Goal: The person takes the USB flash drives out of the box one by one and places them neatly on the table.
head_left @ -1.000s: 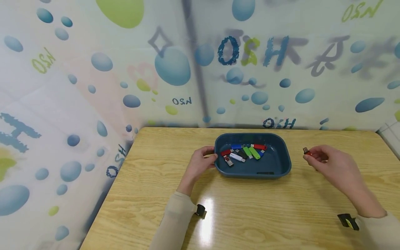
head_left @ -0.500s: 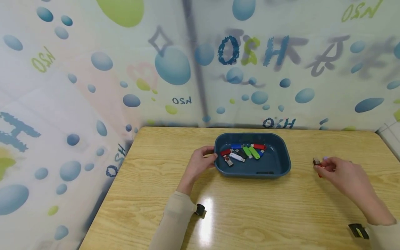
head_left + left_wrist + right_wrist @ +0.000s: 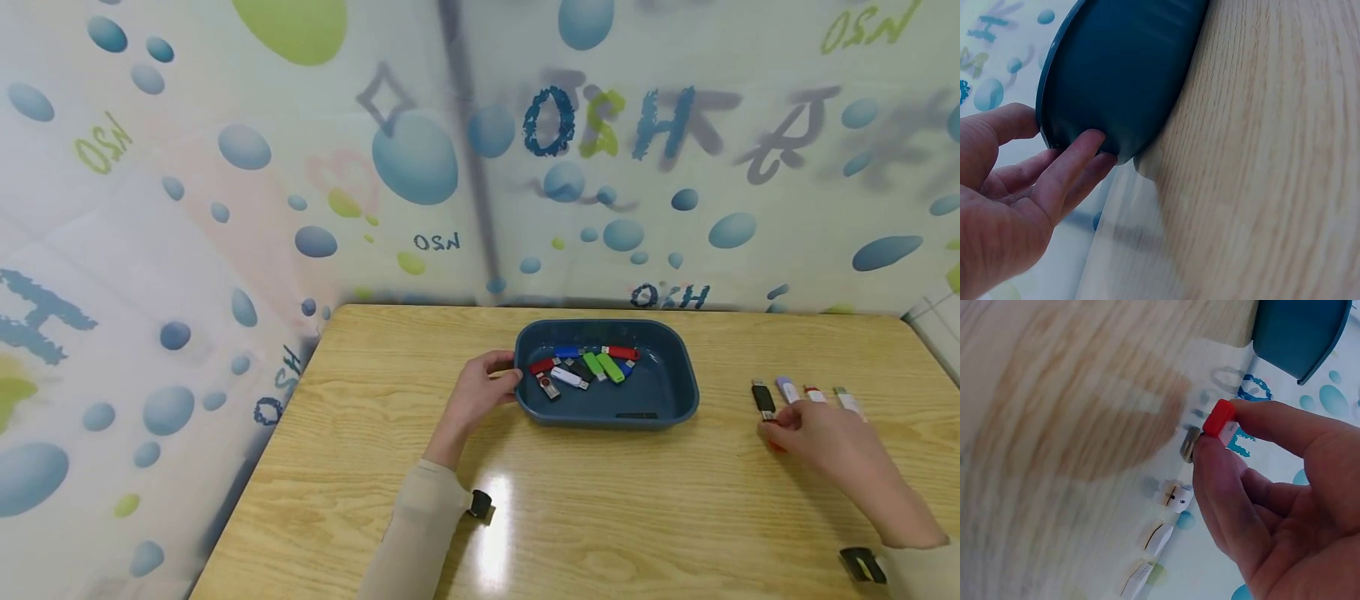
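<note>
My left hand (image 3: 483, 387) holds the left end of a dark blue plastic tray (image 3: 678, 367), its fingers against the tray's outer wall (image 3: 1122, 75) in the left wrist view. Inside lie several USB sticks, among them a white one (image 3: 568, 377), a green one (image 3: 611, 367) and a red one (image 3: 621, 352). Right of the tray, my right hand (image 3: 828, 437) pinches a red USB stick (image 3: 1219, 419) between thumb and finger, close over the table. Just beyond it lies a black USB stick (image 3: 763, 397), beside a lilac-ended one (image 3: 787, 389).
Two more light USB sticks, one red-tipped (image 3: 813, 393) and one green-tipped (image 3: 847, 400), continue the row to the right, partly hidden by my hand. A flat black strip (image 3: 636, 415) lies in the tray's front. A patterned wall covering (image 3: 420, 275) stands behind the wooden table (image 3: 600, 508).
My right hand has moved right and then toward me with the red USB stick. The row of USB sticks behind it now shows. My left hand and the tray stay put.
</note>
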A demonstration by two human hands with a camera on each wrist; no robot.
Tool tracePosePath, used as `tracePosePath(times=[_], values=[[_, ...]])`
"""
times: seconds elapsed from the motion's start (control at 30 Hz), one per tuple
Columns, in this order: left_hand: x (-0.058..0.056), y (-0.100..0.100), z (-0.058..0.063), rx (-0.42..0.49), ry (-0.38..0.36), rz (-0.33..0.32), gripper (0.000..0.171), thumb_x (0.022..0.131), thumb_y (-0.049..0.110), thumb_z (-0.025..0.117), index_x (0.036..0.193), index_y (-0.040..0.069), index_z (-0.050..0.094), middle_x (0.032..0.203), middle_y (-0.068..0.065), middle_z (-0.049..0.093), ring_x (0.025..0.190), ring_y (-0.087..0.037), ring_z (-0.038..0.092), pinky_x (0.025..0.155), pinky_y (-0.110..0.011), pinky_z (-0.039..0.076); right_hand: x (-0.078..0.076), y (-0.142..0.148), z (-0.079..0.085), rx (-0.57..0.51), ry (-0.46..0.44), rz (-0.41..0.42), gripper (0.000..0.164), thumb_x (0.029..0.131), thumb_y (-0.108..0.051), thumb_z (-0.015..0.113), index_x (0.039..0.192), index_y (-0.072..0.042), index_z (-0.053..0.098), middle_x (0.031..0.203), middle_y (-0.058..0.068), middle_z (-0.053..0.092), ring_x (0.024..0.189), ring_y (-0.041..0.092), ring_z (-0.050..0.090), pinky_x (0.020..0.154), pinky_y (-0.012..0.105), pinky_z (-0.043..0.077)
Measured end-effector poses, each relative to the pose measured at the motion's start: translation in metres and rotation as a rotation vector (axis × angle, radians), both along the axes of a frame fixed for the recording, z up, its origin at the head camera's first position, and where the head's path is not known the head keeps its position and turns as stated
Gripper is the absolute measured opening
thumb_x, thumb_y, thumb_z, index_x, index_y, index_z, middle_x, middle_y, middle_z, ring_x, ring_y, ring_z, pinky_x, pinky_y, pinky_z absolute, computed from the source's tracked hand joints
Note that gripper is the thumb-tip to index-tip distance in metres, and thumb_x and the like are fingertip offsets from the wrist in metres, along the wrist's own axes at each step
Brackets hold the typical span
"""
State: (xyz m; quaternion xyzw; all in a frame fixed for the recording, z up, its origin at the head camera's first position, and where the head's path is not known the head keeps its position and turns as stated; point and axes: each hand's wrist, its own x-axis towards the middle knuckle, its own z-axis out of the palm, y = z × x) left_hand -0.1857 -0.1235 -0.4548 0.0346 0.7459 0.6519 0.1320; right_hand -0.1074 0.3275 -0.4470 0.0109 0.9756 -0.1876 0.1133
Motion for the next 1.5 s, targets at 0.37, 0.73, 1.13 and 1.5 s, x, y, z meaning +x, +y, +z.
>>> tracePosePath(times=[0.37, 0.73, 1.13, 1.5], values=[[0.0, 0.001, 0.0, -0.004, 0.003, 0.002, 0.04, 0.101, 0.008, 0.063, 0.138, -0.007, 0.059, 0.135, -0.026, 0.06, 0.11, -0.041, 0.068, 0.084, -0.039, 0.063, 0.002, -0.001, -0.006, 0.013, -0.013, 0.0, 0.039, 0.096, -0.031, 0.068, 0.062, -0.019, 0.052, 0.056, -0.008, 0.038, 0.056, 0.015, 0.035, 0.055, 0.031, 0.023], [0.0, 0.001, 0.002, 0.0, -0.001, 0.004, 0.041, 0.101, 0.007, 0.063, 0.139, -0.008, 0.058, 0.136, -0.028, 0.059, 0.114, -0.044, 0.066, 0.083, -0.037, 0.063, 0.003, -0.004, -0.006, -0.002, -0.025, 0.006, 0.042, 0.097, -0.031, 0.066, 0.059, -0.02, 0.051, 0.053, -0.009, 0.034, 0.054, 0.013, 0.03, 0.052, 0.029, 0.021], [0.001, 0.001, 0.002, -0.007, -0.001, 0.004, 0.041, 0.101, 0.008, 0.063, 0.139, -0.006, 0.058, 0.136, -0.026, 0.06, 0.11, -0.041, 0.068, 0.084, -0.04, 0.063, 0.004, 0.0, 0.004, 0.001, -0.036, -0.037, 0.044, 0.102, -0.039, 0.059, 0.075, -0.005, 0.066, 0.063, -0.001, 0.051, 0.059, 0.018, 0.044, 0.052, 0.033, 0.032], [0.001, 0.001, 0.002, -0.006, 0.001, 0.007, 0.04, 0.1, 0.008, 0.064, 0.137, -0.005, 0.06, 0.135, -0.025, 0.061, 0.109, -0.038, 0.069, 0.084, -0.039, 0.063, -0.005, -0.038, 0.034, -0.073, 0.309, 0.008, 0.033, 0.103, -0.027, 0.064, 0.11, 0.004, 0.07, 0.082, 0.008, 0.072, 0.068, 0.023, 0.064, 0.053, 0.034, 0.048]])
